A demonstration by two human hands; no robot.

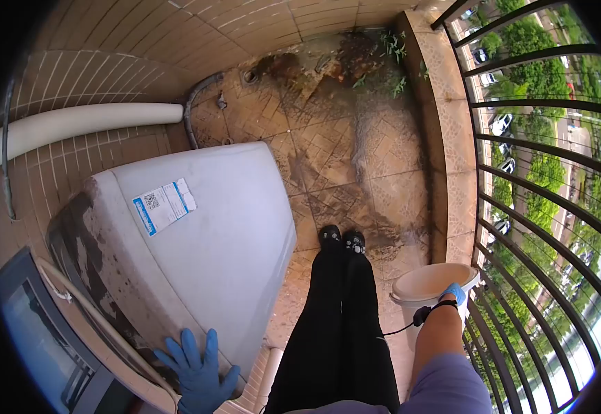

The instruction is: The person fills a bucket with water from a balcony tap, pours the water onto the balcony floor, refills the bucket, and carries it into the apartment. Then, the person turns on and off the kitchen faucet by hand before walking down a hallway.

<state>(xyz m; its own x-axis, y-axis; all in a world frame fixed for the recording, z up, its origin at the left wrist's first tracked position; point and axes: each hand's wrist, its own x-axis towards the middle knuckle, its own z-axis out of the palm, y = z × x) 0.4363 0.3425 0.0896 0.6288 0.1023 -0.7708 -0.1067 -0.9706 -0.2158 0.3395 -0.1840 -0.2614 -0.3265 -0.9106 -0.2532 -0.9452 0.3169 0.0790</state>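
Note:
My left hand (200, 376), in a blue glove, rests with fingers spread on the near corner of a large pale grey metal box (224, 207), which looks like an air conditioner's outdoor unit. A printed label (164, 207) is stuck on the box, and dark grime covers its left side. At the right, my blue-gloved right hand (455, 292) grips the rim of a white bucket (417, 317). Its fingertips are partly hidden. A black strap with a cable circles my right wrist.
Metal railings (547, 141) and a tiled ledge (454, 138) border the right side. A dirty wet patch and small plants (395, 47) lie at the far end of the tiled floor (321, 155). A white pipe (93, 123) and a grey hose (191, 110) run along the left wall.

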